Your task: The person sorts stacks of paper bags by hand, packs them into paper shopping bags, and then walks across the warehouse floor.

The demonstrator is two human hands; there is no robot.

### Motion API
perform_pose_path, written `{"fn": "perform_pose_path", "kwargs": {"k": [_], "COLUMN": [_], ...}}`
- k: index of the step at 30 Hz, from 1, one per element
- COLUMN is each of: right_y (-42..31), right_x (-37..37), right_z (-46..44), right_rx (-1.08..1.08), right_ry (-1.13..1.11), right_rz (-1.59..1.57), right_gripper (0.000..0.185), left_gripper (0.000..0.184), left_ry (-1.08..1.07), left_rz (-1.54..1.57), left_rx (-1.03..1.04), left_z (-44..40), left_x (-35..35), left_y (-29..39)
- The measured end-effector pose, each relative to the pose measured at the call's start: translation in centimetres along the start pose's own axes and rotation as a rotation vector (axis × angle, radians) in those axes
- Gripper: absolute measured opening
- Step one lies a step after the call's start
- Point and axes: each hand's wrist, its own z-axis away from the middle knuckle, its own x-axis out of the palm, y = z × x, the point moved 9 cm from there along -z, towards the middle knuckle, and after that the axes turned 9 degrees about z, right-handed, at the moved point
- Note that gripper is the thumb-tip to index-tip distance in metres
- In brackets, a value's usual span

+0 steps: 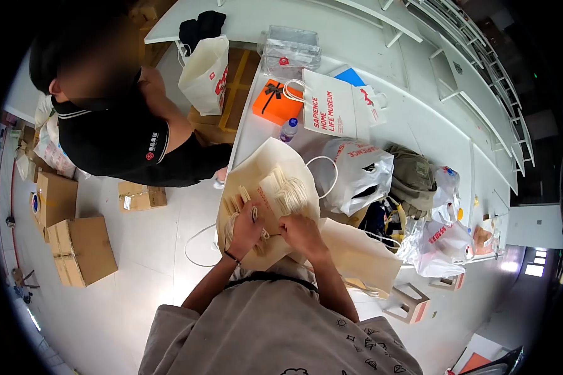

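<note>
A large cream paper bag (275, 159) stands open in front of my body, with several bundles of pale cord handles (288, 194) inside. My left hand (248, 226) reaches into its left part, the fingers closed around some of the pale cords. Near the bag's right inner side is my right hand (299, 232), its fingers curled together beside the cord bundle; what they hold, if anything, is hidden. One white rope handle loops out at the bag's right and another at its left. A second cream paper bag (363, 256) leans just right of my right hand.
A person in black (106, 144) is at the left, beside the table (247, 134). An orange box (276, 102), a bottle (289, 130), a printed paper bag (331, 106), plastic bags (356, 172) and a backpack (410, 178) lie on the table. Cardboard boxes (84, 250) stand on the floor.
</note>
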Motion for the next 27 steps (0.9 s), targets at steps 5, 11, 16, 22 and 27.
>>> {"fn": "perform_pose_path", "kwargs": {"k": [5,11,16,22,27], "right_y": [0.0,-0.2,-0.1,0.0,-0.1], "right_x": [-0.1,-0.1,-0.1,0.3,0.1], "right_z": [0.1,0.3,0.4,0.2,0.3], "right_rx": [0.009,0.006,0.007,-0.011,0.005], "right_ry": [0.003,-0.023,-0.008,-0.018,-0.029], "right_rz": [-0.005,0.017,-0.011,0.038,0.032], "right_gripper": [0.011,0.010,0.010,0.010,0.011], "left_gripper": [0.038,0.035,0.036,0.035,0.034], "left_ry": [-0.068,0.004,-0.013,0.004,-0.037], "left_rz": [-0.021,0.019,-0.001,0.003,0.057], "left_rx": [-0.114,0.051,0.048,0.078,-0.045], "left_z": [0.3,0.3,0.3,0.1,0.4], "left_x": [0.3,0.0,0.1,0.1,0.4], "left_y": [-0.9,-1.0,-1.0,-0.1,0.1]}}
